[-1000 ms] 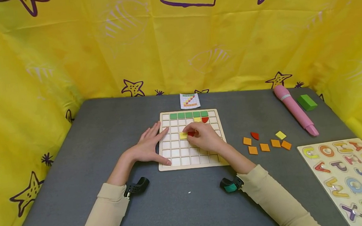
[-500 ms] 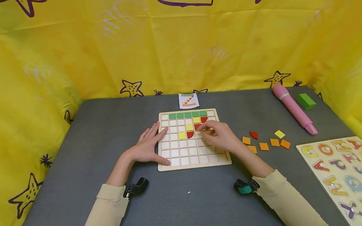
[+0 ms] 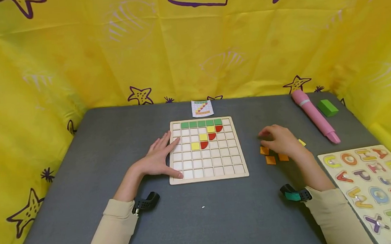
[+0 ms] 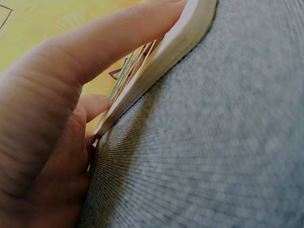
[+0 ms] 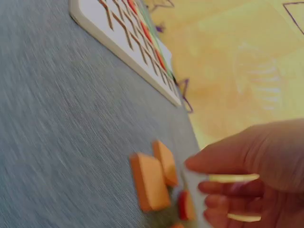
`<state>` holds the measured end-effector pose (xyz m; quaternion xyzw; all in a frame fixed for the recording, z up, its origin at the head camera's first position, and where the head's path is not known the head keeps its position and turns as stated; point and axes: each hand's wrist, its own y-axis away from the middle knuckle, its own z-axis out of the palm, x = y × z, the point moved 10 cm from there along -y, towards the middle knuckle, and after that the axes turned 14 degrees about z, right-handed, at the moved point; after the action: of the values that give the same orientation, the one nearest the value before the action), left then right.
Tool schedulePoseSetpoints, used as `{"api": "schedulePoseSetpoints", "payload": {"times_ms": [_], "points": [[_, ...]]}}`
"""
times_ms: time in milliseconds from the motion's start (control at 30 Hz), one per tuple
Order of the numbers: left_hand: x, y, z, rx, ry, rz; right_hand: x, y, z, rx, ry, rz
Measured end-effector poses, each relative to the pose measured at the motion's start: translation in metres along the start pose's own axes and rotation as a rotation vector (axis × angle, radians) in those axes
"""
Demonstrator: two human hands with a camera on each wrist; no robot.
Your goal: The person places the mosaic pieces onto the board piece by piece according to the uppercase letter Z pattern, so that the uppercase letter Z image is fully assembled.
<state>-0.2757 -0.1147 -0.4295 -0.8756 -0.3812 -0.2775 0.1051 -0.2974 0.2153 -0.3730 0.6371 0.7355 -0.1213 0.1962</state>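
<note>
A wooden grid board [image 3: 209, 180] lies in the middle of the table. My left hand [image 3: 156, 162] rests spread along its left edge, and in the left wrist view the thumb [image 4: 118, 35] lies against the board's rim. Green squares [image 3: 201, 124] fill part of the top row; yellow squares [image 3: 195, 146] and red rounded pieces [image 3: 204, 145] step down diagonally. My right hand [image 3: 281, 141] hovers right of the board over loose orange tiles [image 3: 270, 160], fingers loosely bent and holding nothing. A red piece [image 5: 183, 205] shows near its fingertips in the right wrist view, hidden in the head view.
A small card [image 3: 202, 108] with a coloured grid pattern lies behind the board. To the right are a yellow tile [image 3: 302, 142], a pink microphone-shaped object [image 3: 315, 116], a green block [image 3: 327, 107] and a letter puzzle board [image 3: 351, 198]. Yellow cloth [image 3: 189, 42] encloses the table.
My right hand has let go of a red piece in the grid and moved right, away from the board, to the loose tiles. My left hand has stayed at the board's edge.
</note>
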Motion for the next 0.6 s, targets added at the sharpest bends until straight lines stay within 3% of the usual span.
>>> {"api": "schedulePoseSetpoints", "payload": {"times_ms": [167,300,467,600], "points": [[0.000,0.001,0.000,0.002,0.007,-0.002,0.015,0.002,-0.003,-0.101,0.056,0.059],[-0.002,0.003,-0.002,0.009,0.001,-0.005,0.007,-0.002,0.003,-0.131,0.019,0.014],[-0.001,0.001,0.000,0.006,-0.005,0.008,-0.003,-0.006,0.003,-0.080,-0.010,-0.042],[0.000,0.001,0.000,0.005,-0.005,0.013,0.007,-0.004,-0.006,-0.055,0.032,0.045]]}}
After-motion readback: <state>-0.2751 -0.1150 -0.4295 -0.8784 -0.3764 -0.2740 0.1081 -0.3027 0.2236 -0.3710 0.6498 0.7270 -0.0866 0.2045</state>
